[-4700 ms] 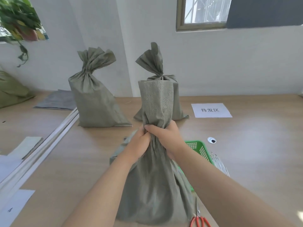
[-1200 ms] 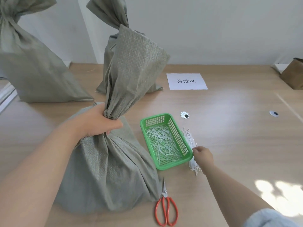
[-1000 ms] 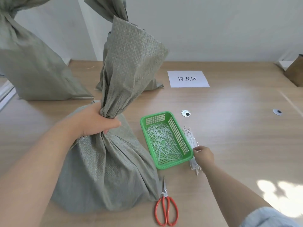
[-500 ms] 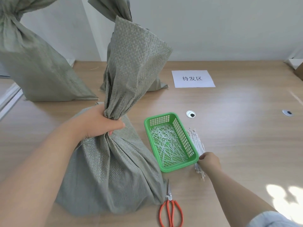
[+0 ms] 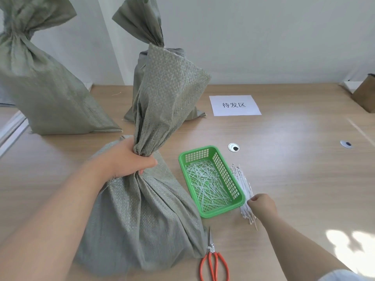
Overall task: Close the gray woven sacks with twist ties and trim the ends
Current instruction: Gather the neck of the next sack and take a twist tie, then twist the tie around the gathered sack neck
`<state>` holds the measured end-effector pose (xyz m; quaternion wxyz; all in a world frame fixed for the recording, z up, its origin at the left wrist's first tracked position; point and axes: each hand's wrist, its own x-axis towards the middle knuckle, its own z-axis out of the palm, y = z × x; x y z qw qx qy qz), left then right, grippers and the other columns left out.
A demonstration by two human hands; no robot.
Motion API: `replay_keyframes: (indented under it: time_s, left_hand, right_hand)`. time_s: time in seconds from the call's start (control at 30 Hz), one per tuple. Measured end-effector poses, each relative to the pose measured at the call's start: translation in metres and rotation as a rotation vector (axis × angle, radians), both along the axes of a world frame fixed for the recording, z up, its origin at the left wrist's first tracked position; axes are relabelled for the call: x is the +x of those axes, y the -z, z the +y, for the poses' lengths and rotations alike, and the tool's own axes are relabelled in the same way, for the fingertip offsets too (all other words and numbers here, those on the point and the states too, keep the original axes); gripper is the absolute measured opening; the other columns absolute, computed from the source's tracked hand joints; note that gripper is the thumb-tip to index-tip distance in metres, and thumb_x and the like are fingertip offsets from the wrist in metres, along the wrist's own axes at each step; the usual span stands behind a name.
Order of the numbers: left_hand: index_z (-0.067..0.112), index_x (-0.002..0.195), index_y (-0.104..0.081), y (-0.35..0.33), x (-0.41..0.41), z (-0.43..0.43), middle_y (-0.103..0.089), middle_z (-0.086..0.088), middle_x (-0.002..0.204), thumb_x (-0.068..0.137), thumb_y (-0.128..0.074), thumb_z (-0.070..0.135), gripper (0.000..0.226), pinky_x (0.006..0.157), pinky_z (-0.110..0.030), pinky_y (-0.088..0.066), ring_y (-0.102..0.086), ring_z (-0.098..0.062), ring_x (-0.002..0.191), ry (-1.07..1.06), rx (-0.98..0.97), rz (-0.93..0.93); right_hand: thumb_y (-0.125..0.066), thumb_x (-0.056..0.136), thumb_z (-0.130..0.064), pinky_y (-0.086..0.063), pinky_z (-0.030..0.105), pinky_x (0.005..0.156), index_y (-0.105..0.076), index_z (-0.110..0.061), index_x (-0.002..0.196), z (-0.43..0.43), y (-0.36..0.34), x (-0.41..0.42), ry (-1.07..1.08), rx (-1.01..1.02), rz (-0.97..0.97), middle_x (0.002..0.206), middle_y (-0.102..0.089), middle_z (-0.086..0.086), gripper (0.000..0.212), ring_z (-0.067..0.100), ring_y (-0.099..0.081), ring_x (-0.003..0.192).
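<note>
A gray woven sack (image 5: 142, 216) stands on the table in front of me, its neck gathered. My left hand (image 5: 123, 159) is closed around that neck, and the loose top flares up above my fist. My right hand (image 5: 261, 204) rests with curled fingers on a pile of white twist ties (image 5: 242, 185) lying just right of a green basket (image 5: 235, 179). Whether a tie is pinched between the fingers is hidden. Red-handled scissors (image 5: 213, 260) lie at the sack's front right corner.
Two tied gray sacks stand behind, one at far left (image 5: 44, 94), one at centre back (image 5: 142, 57). The green basket holds cut white tie ends. A white paper label (image 5: 235, 105) lies beyond it. A cardboard box (image 5: 365, 94) sits at the right edge.
My right hand left the sack's neck and went down to the twist ties beside the basket. My left hand alone keeps the neck gathered. Over the last second the hands barely move.
</note>
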<state>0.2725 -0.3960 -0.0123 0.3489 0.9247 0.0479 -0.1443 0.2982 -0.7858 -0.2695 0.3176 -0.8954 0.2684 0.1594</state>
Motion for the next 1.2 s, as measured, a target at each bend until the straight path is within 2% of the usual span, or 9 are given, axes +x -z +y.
replay_keyframes:
  time_s: [0.13, 0.23, 0.37, 0.53, 0.73, 0.9, 1.07, 1.13, 1.2]
  left_hand:
    - [0.019, 0.054, -0.049, 0.001, -0.001, 0.002, -0.059, 0.004, 0.053, 0.084, -0.07, 0.02, 0.036, 0.07, -0.03, -0.045, -0.053, -0.008, 0.056, -0.004, -0.006, -0.001]
    - [0.019, 0.052, -0.051, -0.001, -0.003, -0.001, -0.06, 0.006, 0.052, 0.085, -0.07, 0.023, 0.038, 0.065, -0.026, -0.043, -0.052, -0.001, 0.052, 0.001, 0.027, -0.013]
    - [0.017, 0.057, -0.055, -0.006, -0.011, -0.001, -0.058, 0.007, 0.057, 0.09, -0.071, 0.032, 0.039, 0.059, -0.019, -0.039, -0.054, -0.004, 0.06, -0.018, 0.018, -0.035]
    - [0.015, 0.064, -0.062, -0.01, -0.02, 0.007, -0.059, 0.01, 0.061, 0.092, -0.068, 0.048, 0.043, 0.058, -0.02, -0.038, -0.055, -0.005, 0.063, -0.03, -0.05, -0.042]
    - [0.024, 0.07, -0.059, -0.015, -0.031, 0.012, -0.06, 0.013, 0.064, 0.095, -0.06, 0.053, 0.039, 0.053, -0.012, -0.032, -0.054, 0.002, 0.065, -0.001, -0.054, -0.058]
    - [0.032, 0.073, -0.059, -0.007, -0.03, 0.018, -0.064, 0.017, 0.078, 0.091, -0.065, 0.055, 0.03, 0.066, -0.015, -0.039, -0.058, -0.001, 0.08, 0.016, -0.182, -0.093]
    - [0.027, 0.061, -0.063, 0.005, -0.028, 0.024, -0.067, 0.018, 0.061, 0.091, -0.07, 0.046, 0.036, 0.058, -0.01, -0.04, -0.06, 0.01, 0.063, 0.017, -0.211, -0.181]
    - [0.03, 0.064, -0.066, 0.008, -0.028, 0.025, -0.068, 0.021, 0.063, 0.089, -0.071, 0.041, 0.028, 0.062, -0.015, -0.045, -0.061, 0.01, 0.066, 0.024, -0.24, -0.23]
    - [0.025, 0.078, -0.073, 0.013, -0.028, 0.026, -0.075, 0.008, 0.079, 0.086, -0.07, 0.044, 0.021, 0.077, -0.033, -0.057, -0.068, -0.002, 0.082, 0.035, -0.25, -0.277]
  right_hand:
    - [-0.059, 0.081, -0.014, -0.047, 0.027, 0.057, -0.072, -0.011, 0.075, 0.001, -0.011, 0.0, -0.001, 0.007, -0.013, 0.069, -0.072, 0.009, 0.014, 0.023, -0.063, 0.065]
    - [-0.058, 0.081, -0.014, -0.056, 0.033, 0.067, -0.07, -0.017, 0.073, 0.0, -0.026, 0.002, 0.002, 0.02, -0.049, 0.068, -0.072, 0.004, 0.014, 0.023, -0.071, 0.071]
    - [-0.057, 0.079, -0.011, -0.061, 0.04, 0.067, -0.071, -0.014, 0.073, -0.002, -0.051, 0.004, -0.001, 0.079, -0.165, 0.064, -0.073, 0.003, 0.016, 0.02, -0.072, 0.06]
    - [-0.058, 0.087, -0.01, -0.052, 0.032, 0.055, -0.07, -0.009, 0.084, 0.015, -0.102, 0.011, -0.016, 0.2, -0.31, 0.068, -0.074, 0.008, 0.012, 0.02, -0.064, 0.052]
    - [-0.062, 0.094, -0.015, -0.046, 0.03, 0.053, -0.07, -0.01, 0.088, 0.069, -0.168, 0.013, -0.153, 0.364, -0.463, 0.065, -0.065, 0.008, 0.012, 0.018, -0.052, 0.051]
    - [-0.063, 0.095, -0.015, -0.034, 0.027, 0.047, -0.071, -0.011, 0.089, 0.129, -0.209, -0.001, -0.275, 0.497, -0.543, 0.059, -0.053, 0.001, 0.011, 0.015, -0.041, 0.05]
    - [-0.065, 0.093, -0.018, -0.028, 0.024, 0.044, -0.073, -0.015, 0.086, 0.19, -0.229, -0.015, -0.443, 0.497, -0.566, 0.058, -0.048, 0.0, 0.011, 0.016, -0.036, 0.051]
    - [-0.066, 0.093, -0.019, -0.028, 0.022, 0.044, -0.072, -0.017, 0.082, 0.212, -0.234, -0.019, -0.514, 0.446, -0.579, 0.053, -0.044, -0.006, 0.013, 0.011, -0.033, 0.047]
    - [-0.065, 0.091, -0.017, -0.026, 0.018, 0.045, -0.068, -0.025, 0.07, 0.23, -0.238, -0.022, -0.597, 0.359, -0.601, 0.044, -0.04, -0.013, 0.023, 0.005, -0.03, 0.042]
